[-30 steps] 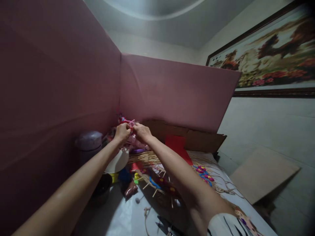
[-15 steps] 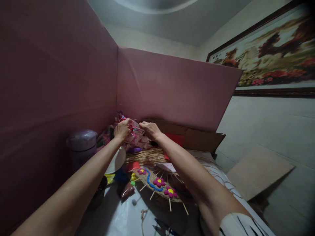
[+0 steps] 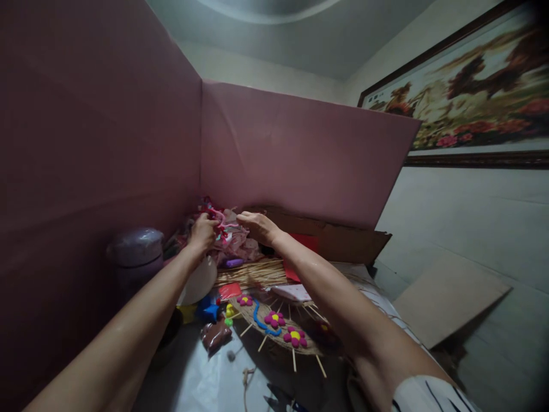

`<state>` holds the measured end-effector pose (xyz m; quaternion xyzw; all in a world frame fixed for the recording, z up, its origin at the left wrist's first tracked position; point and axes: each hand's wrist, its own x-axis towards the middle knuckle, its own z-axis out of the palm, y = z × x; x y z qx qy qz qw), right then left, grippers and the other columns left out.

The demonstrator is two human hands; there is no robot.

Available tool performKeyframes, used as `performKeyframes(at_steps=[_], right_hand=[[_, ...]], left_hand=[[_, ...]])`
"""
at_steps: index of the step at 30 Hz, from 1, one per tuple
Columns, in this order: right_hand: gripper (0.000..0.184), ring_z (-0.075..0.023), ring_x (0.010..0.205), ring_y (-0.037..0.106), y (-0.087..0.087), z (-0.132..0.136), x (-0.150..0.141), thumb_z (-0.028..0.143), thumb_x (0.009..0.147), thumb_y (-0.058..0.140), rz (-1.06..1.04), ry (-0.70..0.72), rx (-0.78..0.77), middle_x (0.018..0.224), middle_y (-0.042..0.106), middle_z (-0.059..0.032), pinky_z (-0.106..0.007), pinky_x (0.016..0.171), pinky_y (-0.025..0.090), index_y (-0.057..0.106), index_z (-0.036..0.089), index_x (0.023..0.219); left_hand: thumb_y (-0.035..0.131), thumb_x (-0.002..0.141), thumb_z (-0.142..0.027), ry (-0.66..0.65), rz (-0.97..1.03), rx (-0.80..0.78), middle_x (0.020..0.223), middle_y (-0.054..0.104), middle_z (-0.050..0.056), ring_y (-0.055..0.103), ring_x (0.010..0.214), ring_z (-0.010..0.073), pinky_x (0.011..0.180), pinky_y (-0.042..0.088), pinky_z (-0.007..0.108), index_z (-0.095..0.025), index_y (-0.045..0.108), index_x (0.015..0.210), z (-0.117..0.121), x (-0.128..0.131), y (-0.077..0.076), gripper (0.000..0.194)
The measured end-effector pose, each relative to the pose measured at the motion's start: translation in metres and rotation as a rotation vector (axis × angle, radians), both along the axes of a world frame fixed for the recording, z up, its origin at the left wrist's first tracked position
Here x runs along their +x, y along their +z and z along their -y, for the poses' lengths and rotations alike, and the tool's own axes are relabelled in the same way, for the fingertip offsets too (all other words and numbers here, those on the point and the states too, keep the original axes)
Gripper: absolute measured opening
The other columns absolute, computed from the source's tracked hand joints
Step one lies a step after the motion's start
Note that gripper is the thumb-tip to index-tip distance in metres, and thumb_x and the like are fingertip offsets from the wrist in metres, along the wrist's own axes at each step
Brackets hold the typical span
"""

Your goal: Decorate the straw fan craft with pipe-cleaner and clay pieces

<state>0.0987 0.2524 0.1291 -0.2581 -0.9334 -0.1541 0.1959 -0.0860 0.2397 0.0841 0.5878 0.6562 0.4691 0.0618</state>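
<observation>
My left hand (image 3: 203, 232) is closed on a tangle of pink and red strands (image 3: 219, 218) at the far end of the table. Close by on the right, my right hand (image 3: 259, 226) has its fingers pinched together beside the strands; whether a strand end is between them is hidden. Beneath both hands lies a heap of crumpled pink plastic (image 3: 240, 247). Nearer to me, a woven straw piece (image 3: 281, 337) carries magenta clay flowers and a wavy blue clay line, with thin sticks jutting from its edge.
Straw-coloured sticks (image 3: 253, 274) lie behind the woven piece. Left of it are a white bowl (image 3: 201, 280), a blue packet (image 3: 210, 311) and a brown packet (image 3: 215, 336). Dark-bladed scissors or pliers (image 3: 278, 397) lie near the front. Pink panels (image 3: 295, 154) enclose the back and left.
My hands have drawn apart, the left moving left with the strands. The right arm has shifted rightward, uncovering the clay flowers. The view has moved slightly.
</observation>
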Motion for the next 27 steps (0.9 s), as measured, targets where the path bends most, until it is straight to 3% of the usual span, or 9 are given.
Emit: performKeyframes(at_steps=[4, 10, 16, 20, 23, 27], right_hand=[[0.024, -0.0117, 0.079, 0.052, 0.002, -0.001, 0.018, -0.001, 0.078, 0.043, -0.097, -0.040, 0.003, 0.092, 0.057, -0.0033, -0.020, 0.069, 0.035, 0.054, 0.016, 0.090], [0.018, -0.0139, 0.074, 0.052, 0.004, -0.012, 0.060, 0.005, 0.080, 0.043, -0.293, -0.178, 0.016, 0.089, 0.056, -0.0055, -0.023, 0.069, 0.036, 0.055, 0.016, 0.088], [0.017, -0.0154, 0.075, 0.053, 0.006, -0.008, 0.086, 0.006, 0.075, 0.047, -0.507, -0.241, -0.010, 0.087, 0.058, -0.0052, -0.025, 0.071, 0.037, 0.057, 0.018, 0.082], [0.017, -0.0166, 0.078, 0.056, 0.010, -0.001, 0.088, 0.008, 0.076, 0.043, -0.755, -0.291, -0.042, 0.081, 0.060, -0.0039, -0.028, 0.074, 0.041, 0.056, 0.019, 0.081], [0.014, -0.0159, 0.072, 0.060, 0.017, 0.005, 0.088, 0.015, 0.080, 0.040, -0.952, -0.308, -0.097, 0.074, 0.061, -0.0024, -0.028, 0.068, 0.046, 0.053, 0.018, 0.082], [0.012, -0.0132, 0.066, 0.064, 0.033, 0.020, 0.089, 0.022, 0.084, 0.036, -1.166, -0.276, -0.179, 0.082, 0.064, -0.0052, -0.024, 0.055, 0.050, 0.047, 0.017, 0.087]], left_hand=[[0.054, 0.071, -0.019, 0.063, -0.054, -0.001, 0.085, 0.064, 0.006, 0.060, 0.078, 0.0185, 0.062, 0.043, 0.025, -0.015, 0.065, 0.085, -0.004, -0.004, 0.000, 0.017], [0.053, 0.084, -0.033, 0.121, -0.156, -0.073, 0.093, 0.062, 0.005, 0.059, 0.080, 0.0160, 0.071, 0.047, 0.034, -0.014, 0.059, 0.093, -0.005, -0.008, 0.005, 0.022], [0.059, 0.068, -0.014, 0.198, -0.203, -0.097, 0.076, 0.066, 0.007, 0.061, 0.078, 0.0214, 0.063, 0.043, 0.027, -0.011, 0.067, 0.078, 0.004, 0.000, 0.016, 0.013], [0.054, 0.068, -0.015, 0.209, -0.202, -0.115, 0.064, 0.064, 0.003, 0.060, 0.062, 0.0172, 0.054, 0.043, 0.026, -0.011, 0.068, 0.084, 0.013, 0.005, 0.021, 0.022], [0.055, 0.064, -0.016, 0.226, -0.231, -0.127, 0.057, 0.062, 0.003, 0.060, 0.059, 0.0203, 0.051, 0.043, 0.027, -0.011, 0.069, 0.083, 0.022, 0.004, 0.024, 0.024], [0.054, 0.067, -0.017, 0.309, -0.347, -0.076, 0.089, 0.063, 0.015, 0.061, 0.079, 0.0287, 0.061, 0.045, 0.033, -0.012, 0.069, 0.084, 0.041, 0.005, 0.025, 0.023]])
